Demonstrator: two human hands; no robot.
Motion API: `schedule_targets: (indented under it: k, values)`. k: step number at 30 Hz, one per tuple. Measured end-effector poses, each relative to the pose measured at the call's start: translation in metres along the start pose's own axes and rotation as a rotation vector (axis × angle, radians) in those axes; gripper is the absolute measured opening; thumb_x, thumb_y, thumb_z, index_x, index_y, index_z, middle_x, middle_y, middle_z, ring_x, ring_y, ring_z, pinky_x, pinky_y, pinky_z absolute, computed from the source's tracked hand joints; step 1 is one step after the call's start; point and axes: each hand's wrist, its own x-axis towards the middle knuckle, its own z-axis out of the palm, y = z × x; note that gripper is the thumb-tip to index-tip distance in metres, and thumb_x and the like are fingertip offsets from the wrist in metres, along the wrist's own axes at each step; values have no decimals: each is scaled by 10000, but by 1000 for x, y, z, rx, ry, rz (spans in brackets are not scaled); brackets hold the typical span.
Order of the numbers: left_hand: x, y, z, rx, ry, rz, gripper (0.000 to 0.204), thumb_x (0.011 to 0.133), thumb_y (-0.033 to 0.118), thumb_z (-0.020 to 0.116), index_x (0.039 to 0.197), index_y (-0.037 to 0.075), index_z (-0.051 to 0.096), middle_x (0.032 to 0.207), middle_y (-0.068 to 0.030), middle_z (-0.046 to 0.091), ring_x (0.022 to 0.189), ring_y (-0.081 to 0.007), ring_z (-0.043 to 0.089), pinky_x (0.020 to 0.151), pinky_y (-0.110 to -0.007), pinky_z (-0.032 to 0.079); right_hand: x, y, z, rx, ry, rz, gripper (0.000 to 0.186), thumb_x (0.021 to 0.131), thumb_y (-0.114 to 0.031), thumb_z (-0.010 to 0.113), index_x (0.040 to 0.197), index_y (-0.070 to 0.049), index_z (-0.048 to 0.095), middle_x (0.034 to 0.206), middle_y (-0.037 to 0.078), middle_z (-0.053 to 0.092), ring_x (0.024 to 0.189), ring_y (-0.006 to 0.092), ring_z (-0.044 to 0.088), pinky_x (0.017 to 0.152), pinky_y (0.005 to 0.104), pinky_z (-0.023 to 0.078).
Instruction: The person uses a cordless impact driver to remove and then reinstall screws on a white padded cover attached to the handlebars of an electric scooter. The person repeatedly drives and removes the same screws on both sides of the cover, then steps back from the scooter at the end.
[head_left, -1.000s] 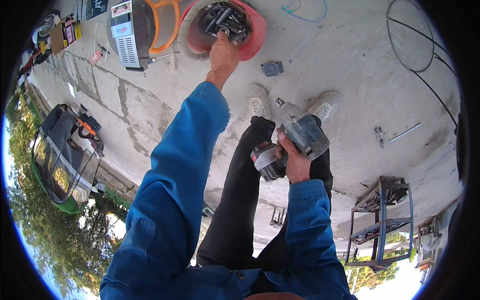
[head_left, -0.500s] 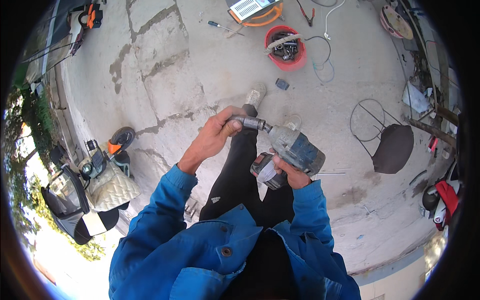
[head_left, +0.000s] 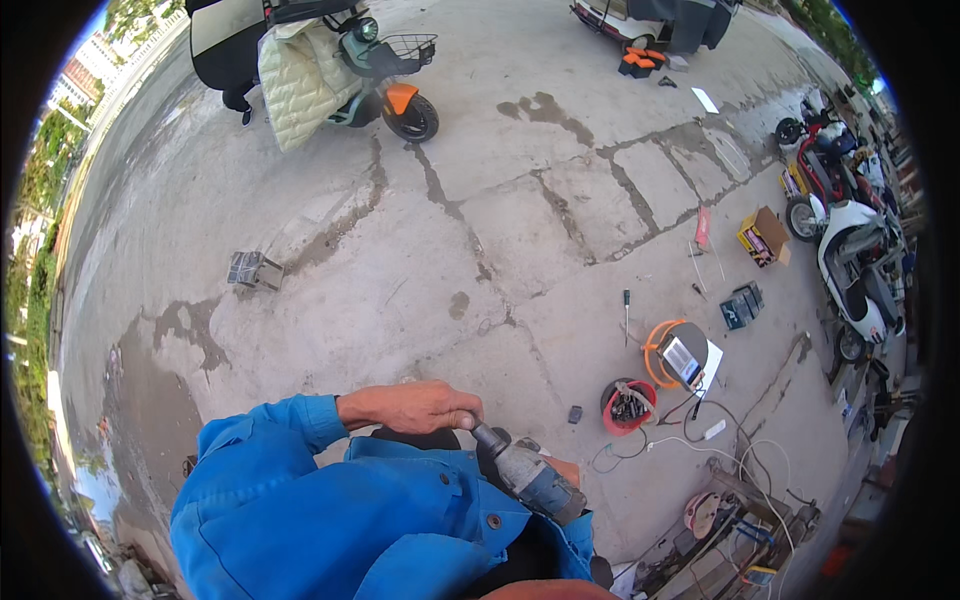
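My left hand (head_left: 425,405) is closed at the front end of a cordless impact wrench (head_left: 540,484), its fingers around the tip of the metal socket attachment (head_left: 487,438) on the nose. Part of that attachment is hidden inside the fist. The wrench is grey and blue and slants down to the right, close against my blue jacket. Behind its body, my right hand (head_left: 566,471) grips the handle; only a small part of this hand shows, and the handle and battery are mostly hidden.
A red bucket of metal tools (head_left: 628,425) stands right of my hands, beside an orange-rimmed stool (head_left: 655,350). Nearby lie a screwdriver (head_left: 627,318), a small dark block (head_left: 575,413) and loose cables (head_left: 742,455). A scooter (head_left: 385,85) is parked ahead; a small stool (head_left: 255,270) stands left.
The view has swung leftward and up, bringing the scooter to the top and the bucket to the right. Both hands still hold the impact wrench and its attachment, now lower in the picture.
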Motion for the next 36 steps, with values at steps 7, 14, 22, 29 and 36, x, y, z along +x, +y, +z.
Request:
schedule_targets:
  k: [7, 14, 22, 29, 36]
  values:
    - [-205, -56, -65, 218, 723, 259, 260, 1065, 167, 721, 1311, 104, 666, 1068, -133, 704, 950, -369, 715, 801, -495, 566, 149, -53, 158, 19, -304, -4, 462, 850, -161, 984, 1259, -69, 790, 1126, 91, 832, 1011, 216, 800, 908, 382, 633]
    - [-359, -105, -180, 204, 1041, 335, 354, 980, 72, 792, 1319, 85, 690, 1198, -113, 742, 1057, -364, 739, 857, -445, 615, 296, -104, 314, 254, -388, 129, 523, 848, -120, 975, 1298, -83, 713, 1067, 30, 753, 919, 175, 706, 832, 358, 596]
    - [-411, -177, -317, 191, 1146, 226, 329, 1003, 117, 779, 1322, 103, 700, 1250, -95, 728, 1153, -346, 717, 936, -465, 596, 492, -90, 392, 112, -385, 33, 553, 827, -171, 991, 1306, -67, 738, 1074, 34, 786, 921, 204, 744, 870, 358, 618]
    - [-482, -228, -445, 58, 1397, -85, 302, 1018, 89, 750, 1316, 97, 700, 1267, -113, 719, 1176, -368, 706, 968, -455, 585, 730, -161, 526, -138, -693, -192, 475, 816, -177, 991, 1230, -59, 791, 1046, 76, 823, 907, 241, 788, 845, 359, 635]
    - [-583, -270, -541, -22, 1750, -230, 353, 1002, 15, 743, 1346, 87, 701, 1341, -151, 697, 1237, -399, 686, 1031, -474, 575, 915, -250, 680, -85, -1078, -491, 362, 811, -130, 976, 1131, -53, 825, 1019, 126, 833, 887, 253, 813, 816, 361, 641]
